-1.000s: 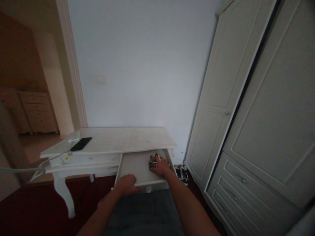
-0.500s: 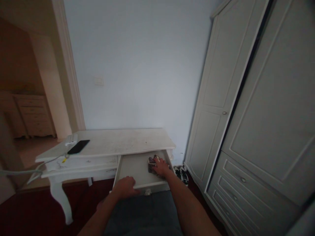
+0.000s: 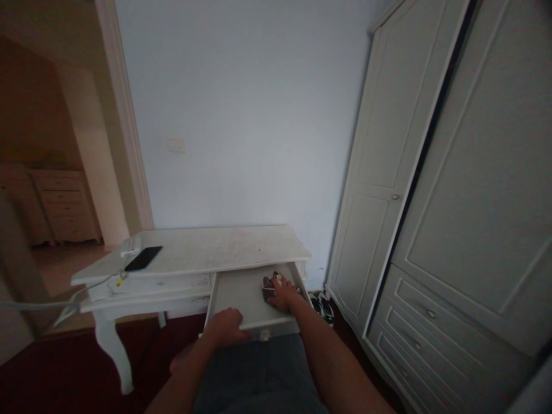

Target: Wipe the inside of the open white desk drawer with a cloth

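Note:
A white desk [image 3: 202, 250] stands against the wall with its right drawer [image 3: 239, 299] pulled out. My left hand [image 3: 226, 326] is closed over the drawer's front edge. My right hand [image 3: 282, 296] reaches into the drawer's right side and rests on a small dark and light bundle [image 3: 271, 284], perhaps folded cloth. Its fingers lie over the bundle; the grip is not clearly visible. My grey trousers show below the drawer.
A black phone [image 3: 144, 258] and a white charger with a cable [image 3: 129, 252] lie at the desk's left end. A tall white wardrobe [image 3: 431, 190] fills the right. Shoes [image 3: 322, 305] sit on the floor between desk and wardrobe. A doorway opens at left.
My hands stay on the drawer and the bundle. The view shifts slightly; the drawer looks about as far out as before.

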The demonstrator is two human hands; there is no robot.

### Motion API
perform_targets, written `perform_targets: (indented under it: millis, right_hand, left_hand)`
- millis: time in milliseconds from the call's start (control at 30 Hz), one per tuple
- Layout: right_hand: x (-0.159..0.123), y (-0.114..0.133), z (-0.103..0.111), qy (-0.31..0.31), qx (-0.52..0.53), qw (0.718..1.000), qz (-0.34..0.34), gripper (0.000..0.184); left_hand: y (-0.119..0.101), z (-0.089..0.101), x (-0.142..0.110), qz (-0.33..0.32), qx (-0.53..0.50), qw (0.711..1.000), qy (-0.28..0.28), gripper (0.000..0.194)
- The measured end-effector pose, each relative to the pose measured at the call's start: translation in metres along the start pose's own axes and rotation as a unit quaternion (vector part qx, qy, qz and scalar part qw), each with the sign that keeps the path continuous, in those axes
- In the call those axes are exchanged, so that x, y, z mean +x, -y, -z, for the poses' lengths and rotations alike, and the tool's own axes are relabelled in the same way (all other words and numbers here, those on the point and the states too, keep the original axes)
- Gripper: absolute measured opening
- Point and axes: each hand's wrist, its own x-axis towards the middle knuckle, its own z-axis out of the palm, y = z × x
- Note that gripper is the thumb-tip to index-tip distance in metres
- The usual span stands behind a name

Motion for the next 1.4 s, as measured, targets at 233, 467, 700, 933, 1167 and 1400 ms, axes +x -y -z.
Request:
perform_targets:
  millis: [233,467,700,933,1167,1400]
  right_hand:
    - [0.006,-0.01,0.013,0.031,-0.02,0.998,0.047,0.096]
    - [-0.002,0.001,0.005,-0.014,-0.009,0.998,0.065,0.084]
    - [0.008,0.078,-0.017,-0.004,0.009,0.987,0.159,0.076]
    - [0.023,0.114,-0.03,0.012,0.012,0.977,0.214,0.057]
    - [0.009,0.027,-0.004,-0.057,-0.007,0.998,0.021,0.071]
    - [0.006,0.012,0.001,-0.092,-0.007,0.994,-0.062,0.068]
  left_hand:
    - [0.0,0.0,-0.002,0.005,-0.006,1.0,-0.011,0.058]
    - [0.0,-0.001,0.0,0.007,0.004,1.0,-0.01,0.056]
    - [0.001,-0.001,0.002,-0.005,-0.016,1.0,0.002,0.056]
    - [0.003,-0.001,0.001,-0.031,-0.048,0.998,-0.012,0.059]
    - [0.002,-0.003,-0.001,-0.001,-0.014,1.0,-0.005,0.056]
    - [-0.001,-0.001,-0.004,-0.037,0.029,0.999,0.002,0.058]
